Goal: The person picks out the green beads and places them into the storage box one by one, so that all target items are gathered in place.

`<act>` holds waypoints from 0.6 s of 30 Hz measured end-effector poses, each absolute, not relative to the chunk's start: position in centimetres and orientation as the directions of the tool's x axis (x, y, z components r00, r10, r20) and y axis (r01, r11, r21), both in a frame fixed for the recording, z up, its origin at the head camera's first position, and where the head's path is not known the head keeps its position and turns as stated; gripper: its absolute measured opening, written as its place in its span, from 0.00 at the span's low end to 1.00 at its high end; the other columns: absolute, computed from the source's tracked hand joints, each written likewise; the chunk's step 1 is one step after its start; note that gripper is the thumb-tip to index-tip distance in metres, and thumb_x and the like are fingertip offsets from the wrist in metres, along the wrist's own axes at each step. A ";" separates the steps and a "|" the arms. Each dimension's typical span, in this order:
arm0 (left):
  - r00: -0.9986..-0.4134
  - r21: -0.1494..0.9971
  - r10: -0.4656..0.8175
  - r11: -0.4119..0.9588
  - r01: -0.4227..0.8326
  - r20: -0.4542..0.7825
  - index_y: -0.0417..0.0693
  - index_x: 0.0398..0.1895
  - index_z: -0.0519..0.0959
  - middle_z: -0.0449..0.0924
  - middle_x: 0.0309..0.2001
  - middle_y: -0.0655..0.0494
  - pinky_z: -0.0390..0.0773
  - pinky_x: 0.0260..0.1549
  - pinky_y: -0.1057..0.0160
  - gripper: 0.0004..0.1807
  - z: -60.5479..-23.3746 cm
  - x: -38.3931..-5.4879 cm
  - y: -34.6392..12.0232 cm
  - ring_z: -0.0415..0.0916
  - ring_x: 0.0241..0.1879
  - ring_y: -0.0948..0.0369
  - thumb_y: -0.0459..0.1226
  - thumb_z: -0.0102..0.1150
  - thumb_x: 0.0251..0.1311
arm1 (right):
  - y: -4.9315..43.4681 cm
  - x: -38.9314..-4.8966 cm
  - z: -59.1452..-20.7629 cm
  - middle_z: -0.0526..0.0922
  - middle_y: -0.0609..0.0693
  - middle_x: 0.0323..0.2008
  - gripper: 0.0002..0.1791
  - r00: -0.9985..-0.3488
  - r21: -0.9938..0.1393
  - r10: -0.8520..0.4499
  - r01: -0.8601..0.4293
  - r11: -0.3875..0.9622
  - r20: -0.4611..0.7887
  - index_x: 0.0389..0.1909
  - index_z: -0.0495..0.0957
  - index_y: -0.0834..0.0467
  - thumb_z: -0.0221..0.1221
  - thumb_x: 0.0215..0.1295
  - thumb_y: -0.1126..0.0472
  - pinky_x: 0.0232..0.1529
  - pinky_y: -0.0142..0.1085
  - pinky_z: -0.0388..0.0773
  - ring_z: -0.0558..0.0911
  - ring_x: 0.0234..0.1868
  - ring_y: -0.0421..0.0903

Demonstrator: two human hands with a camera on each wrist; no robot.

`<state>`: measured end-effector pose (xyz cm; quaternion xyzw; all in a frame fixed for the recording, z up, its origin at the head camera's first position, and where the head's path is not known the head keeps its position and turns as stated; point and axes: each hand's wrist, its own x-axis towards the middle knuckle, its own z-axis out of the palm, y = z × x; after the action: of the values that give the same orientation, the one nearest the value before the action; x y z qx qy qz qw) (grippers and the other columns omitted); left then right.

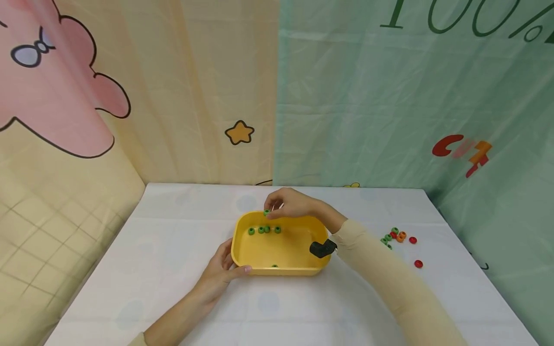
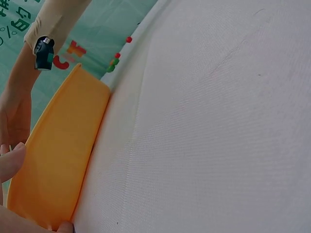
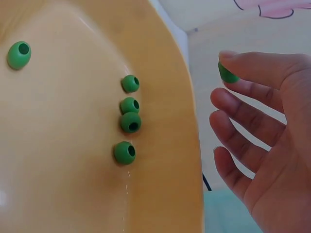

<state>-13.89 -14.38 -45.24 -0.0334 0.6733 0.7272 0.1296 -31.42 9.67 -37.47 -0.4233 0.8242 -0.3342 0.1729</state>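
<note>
My right hand (image 1: 291, 203) is over the far rim of a yellow tray (image 1: 298, 245), pinching a green bead (image 3: 227, 74) between thumb and index finger. Its other fingers are spread and loosely bent in the right wrist view. Inside the tray, several green beads (image 3: 130, 122) with dark holes lie near the far wall, and one more green bead (image 3: 19, 55) lies apart, near the front wall. At the tray's near left corner my left hand (image 1: 218, 271) grips the wall, its thumb at the front rim and its fingers along the left side.
On the white table (image 1: 151, 269), right of the tray, lies a loose group of green, red and orange beads (image 1: 394, 235). A separate red bead (image 1: 418, 264) is nearer the front. Printed curtains (image 1: 207, 96) hang behind the table. A black device (image 1: 322, 248) is on my right wrist.
</note>
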 end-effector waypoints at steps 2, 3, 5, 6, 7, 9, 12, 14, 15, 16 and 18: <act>-0.965 0.971 0.144 -0.063 -0.229 -0.218 0.47 0.80 0.54 0.54 0.80 0.44 0.60 0.73 0.46 0.51 -45.3 -14.0 -14.4 0.51 0.78 0.45 0.31 0.75 0.58 | 9.1 -31.4 -37.4 0.85 0.43 0.39 0.06 -0.571 -0.698 -0.821 -0.590 0.405 0.006 0.43 0.85 0.57 0.67 0.70 0.60 0.55 0.34 0.80 0.83 0.44 0.42; -0.965 0.971 0.145 -0.067 -0.229 -0.218 0.47 0.80 0.54 0.55 0.80 0.44 0.60 0.73 0.46 0.51 -45.3 -14.0 -14.4 0.52 0.78 0.45 0.31 0.75 0.58 | 8.9 -31.4 -37.4 0.85 0.44 0.40 0.06 -0.565 -0.703 -0.825 -0.591 0.397 0.010 0.44 0.85 0.58 0.66 0.70 0.60 0.55 0.34 0.80 0.83 0.44 0.42; -0.965 0.970 0.144 -0.070 -0.232 -0.220 0.48 0.80 0.54 0.56 0.79 0.45 0.62 0.72 0.46 0.51 -45.4 -14.0 -14.4 0.53 0.78 0.46 0.31 0.75 0.58 | 8.5 -31.3 -37.5 0.85 0.44 0.42 0.09 -0.561 -0.705 -0.828 -0.592 0.390 0.013 0.46 0.85 0.59 0.66 0.71 0.59 0.56 0.34 0.80 0.82 0.45 0.42; -0.964 0.970 0.145 -0.071 -0.233 -0.222 0.48 0.80 0.54 0.56 0.79 0.45 0.62 0.72 0.47 0.50 -45.5 -14.1 -14.5 0.53 0.77 0.47 0.31 0.75 0.58 | 8.3 -31.3 -37.6 0.85 0.44 0.43 0.10 -0.563 -0.704 -0.826 -0.591 0.394 0.011 0.47 0.85 0.60 0.66 0.71 0.59 0.56 0.34 0.79 0.82 0.45 0.42; -0.964 0.969 0.146 -0.072 -0.236 -0.224 0.49 0.80 0.54 0.57 0.79 0.45 0.63 0.72 0.47 0.50 -45.6 -14.1 -14.5 0.54 0.77 0.47 0.32 0.75 0.59 | 8.3 -31.2 -37.6 0.85 0.44 0.43 0.11 -0.565 -0.704 -0.825 -0.591 0.395 0.012 0.49 0.84 0.61 0.66 0.71 0.59 0.56 0.34 0.79 0.82 0.45 0.42; -0.963 0.968 0.148 -0.074 -0.239 -0.226 0.49 0.80 0.54 0.57 0.79 0.45 0.63 0.71 0.47 0.50 -45.7 -14.1 -14.5 0.54 0.77 0.48 0.32 0.75 0.59 | 8.2 -31.2 -37.7 0.85 0.44 0.44 0.12 -0.576 -0.702 -0.818 -0.587 0.404 0.010 0.50 0.84 0.62 0.66 0.71 0.60 0.55 0.34 0.79 0.82 0.45 0.42; -0.962 0.968 0.151 -0.074 -0.239 -0.226 0.49 0.80 0.54 0.58 0.78 0.45 0.63 0.71 0.47 0.50 -45.8 -14.1 -14.5 0.54 0.77 0.48 0.32 0.75 0.59 | 8.5 -31.1 -37.8 0.85 0.44 0.43 0.13 -0.596 -0.695 -0.803 -0.580 0.426 0.005 0.50 0.84 0.63 0.66 0.71 0.59 0.55 0.34 0.80 0.82 0.45 0.42; -0.963 0.968 0.151 -0.078 -0.238 -0.224 0.49 0.80 0.54 0.58 0.78 0.45 0.63 0.72 0.47 0.50 -45.9 -14.1 -14.5 0.53 0.77 0.48 0.32 0.74 0.59 | 8.8 -31.1 -37.8 0.85 0.44 0.42 0.13 -0.605 -0.693 -0.797 -0.577 0.432 0.007 0.50 0.84 0.63 0.66 0.71 0.59 0.54 0.34 0.80 0.82 0.44 0.43; -0.963 0.968 0.151 -0.080 -0.238 -0.224 0.49 0.80 0.54 0.58 0.78 0.45 0.62 0.72 0.47 0.50 -45.9 -14.1 -14.5 0.53 0.78 0.47 0.31 0.74 0.59 | 9.0 -31.1 -37.8 0.85 0.44 0.42 0.13 -0.608 -0.693 -0.794 -0.576 0.434 0.007 0.50 0.84 0.64 0.66 0.71 0.59 0.54 0.34 0.80 0.82 0.44 0.43; -0.963 0.968 0.151 -0.081 -0.238 -0.224 0.49 0.80 0.54 0.58 0.78 0.45 0.62 0.72 0.47 0.50 -45.9 -14.1 -14.5 0.53 0.78 0.47 0.31 0.74 0.59 | 9.2 -31.1 -37.8 0.85 0.44 0.42 0.13 -0.611 -0.692 -0.791 -0.575 0.437 0.008 0.50 0.84 0.64 0.66 0.71 0.59 0.54 0.34 0.80 0.82 0.44 0.42; -0.963 0.968 0.149 -0.076 -0.238 -0.225 0.49 0.80 0.54 0.57 0.79 0.45 0.62 0.72 0.46 0.51 -45.8 -14.1 -14.5 0.52 0.78 0.47 0.31 0.75 0.59 | 9.7 -31.1 -37.8 0.85 0.44 0.42 0.13 -0.618 -0.694 -0.786 -0.571 0.438 0.012 0.50 0.84 0.65 0.66 0.71 0.60 0.54 0.35 0.81 0.83 0.44 0.43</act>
<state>-14.05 -14.51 -45.81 -0.0336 0.6668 0.7327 0.1321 -31.06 9.73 -37.80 -0.4073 0.8330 -0.3392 0.1587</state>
